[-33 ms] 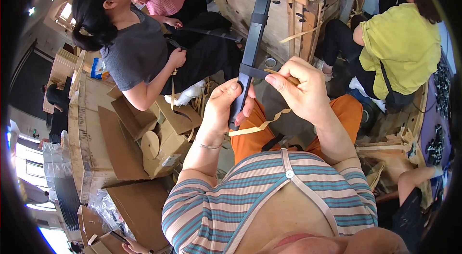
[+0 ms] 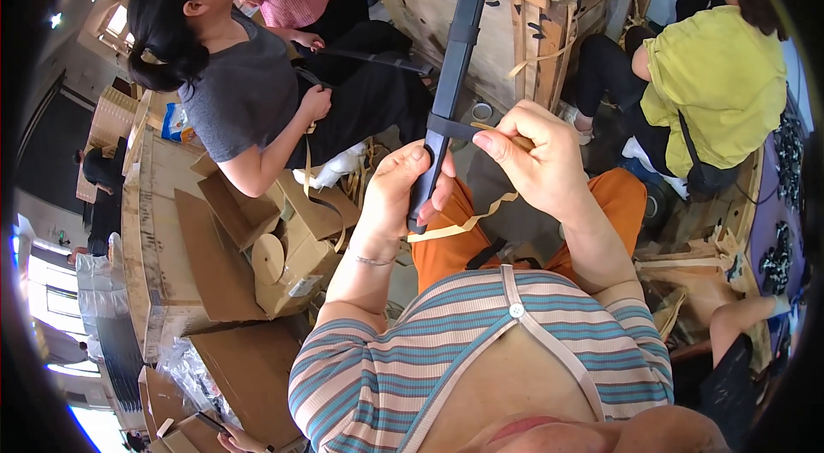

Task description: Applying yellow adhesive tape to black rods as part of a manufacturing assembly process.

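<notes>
My left hand [image 2: 390,191] is closed round the lower end of a long, narrow black bar [image 2: 446,80], which slants up and away from me. Dark bands are wrapped across the bar, one about midway along the visible length and another farther up. With thumb and forefinger my right hand [image 2: 541,153] pinches a short black strip of tape [image 2: 453,127] that sticks out sideways from the bar, just above my left thumb. A thin tan strip [image 2: 468,226], which looks like peeled backing, hangs in a bend below my hands, over my orange trousers [image 2: 614,204].
At left, a person in a grey top [image 2: 249,84] sits beside opened cardboard boxes [image 2: 215,256]. Ahead stands a wooden crate [image 2: 438,3] bearing black pieces. A person in a yellow-green top [image 2: 717,84] sits at right, near a purple-covered surface [image 2: 764,213].
The tan strip hanging by the wooden crate ahead has shifted and bent slightly. My hands, the bar and the tape look the same.
</notes>
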`<action>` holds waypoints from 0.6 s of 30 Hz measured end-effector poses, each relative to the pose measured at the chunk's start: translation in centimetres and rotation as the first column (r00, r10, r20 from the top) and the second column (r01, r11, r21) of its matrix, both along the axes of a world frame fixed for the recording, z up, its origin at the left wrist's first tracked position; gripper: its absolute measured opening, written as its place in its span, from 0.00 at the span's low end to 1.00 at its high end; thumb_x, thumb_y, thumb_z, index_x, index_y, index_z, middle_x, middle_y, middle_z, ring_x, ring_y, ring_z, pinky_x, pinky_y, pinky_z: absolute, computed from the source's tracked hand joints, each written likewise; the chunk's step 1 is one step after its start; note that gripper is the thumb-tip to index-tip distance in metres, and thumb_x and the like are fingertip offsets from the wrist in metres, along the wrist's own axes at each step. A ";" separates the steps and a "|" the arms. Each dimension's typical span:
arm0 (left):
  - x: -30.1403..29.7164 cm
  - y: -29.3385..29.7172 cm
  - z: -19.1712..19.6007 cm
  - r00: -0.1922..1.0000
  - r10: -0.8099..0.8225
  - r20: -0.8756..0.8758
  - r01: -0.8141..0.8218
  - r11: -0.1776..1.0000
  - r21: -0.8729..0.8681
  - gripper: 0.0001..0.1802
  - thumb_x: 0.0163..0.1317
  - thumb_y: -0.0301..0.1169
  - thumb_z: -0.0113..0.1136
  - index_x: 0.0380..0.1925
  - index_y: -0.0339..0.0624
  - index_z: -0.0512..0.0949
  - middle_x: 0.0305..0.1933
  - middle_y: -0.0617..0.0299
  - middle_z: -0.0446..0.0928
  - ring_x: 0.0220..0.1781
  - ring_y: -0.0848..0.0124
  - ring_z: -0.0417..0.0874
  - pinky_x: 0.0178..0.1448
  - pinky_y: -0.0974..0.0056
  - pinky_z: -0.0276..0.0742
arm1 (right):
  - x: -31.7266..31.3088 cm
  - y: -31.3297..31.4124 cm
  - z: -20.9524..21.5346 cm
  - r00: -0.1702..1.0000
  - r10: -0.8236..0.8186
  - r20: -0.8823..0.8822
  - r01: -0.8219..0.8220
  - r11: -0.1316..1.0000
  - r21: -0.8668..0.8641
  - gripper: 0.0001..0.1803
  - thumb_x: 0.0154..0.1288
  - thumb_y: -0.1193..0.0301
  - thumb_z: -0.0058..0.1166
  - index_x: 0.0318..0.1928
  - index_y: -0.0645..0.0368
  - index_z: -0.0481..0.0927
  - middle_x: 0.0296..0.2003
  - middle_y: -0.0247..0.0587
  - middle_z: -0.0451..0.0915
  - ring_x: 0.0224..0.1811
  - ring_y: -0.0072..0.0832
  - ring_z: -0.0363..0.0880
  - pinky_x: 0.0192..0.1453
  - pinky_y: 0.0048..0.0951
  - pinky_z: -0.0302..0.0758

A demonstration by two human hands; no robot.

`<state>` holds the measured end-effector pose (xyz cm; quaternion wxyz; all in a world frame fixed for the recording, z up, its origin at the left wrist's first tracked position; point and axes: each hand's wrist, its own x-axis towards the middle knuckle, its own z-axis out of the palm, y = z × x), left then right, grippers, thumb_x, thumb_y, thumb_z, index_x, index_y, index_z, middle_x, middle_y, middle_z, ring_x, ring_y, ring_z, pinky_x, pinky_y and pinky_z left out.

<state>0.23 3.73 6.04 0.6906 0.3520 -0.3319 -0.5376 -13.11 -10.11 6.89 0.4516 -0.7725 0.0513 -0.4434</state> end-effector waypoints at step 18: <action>-0.4 0.0 -0.6 0.997 -0.023 0.074 0.022 1.000 0.014 0.21 0.66 0.44 0.43 0.30 0.33 0.70 0.13 0.58 0.69 0.08 0.80 0.61 0.11 0.77 0.55 | 0.6 -0.2 1.2 0.934 0.267 -0.239 -0.257 0.964 0.071 0.07 0.61 0.77 0.48 0.39 0.67 0.72 0.30 0.41 0.73 0.30 0.23 0.71 0.34 0.24 0.68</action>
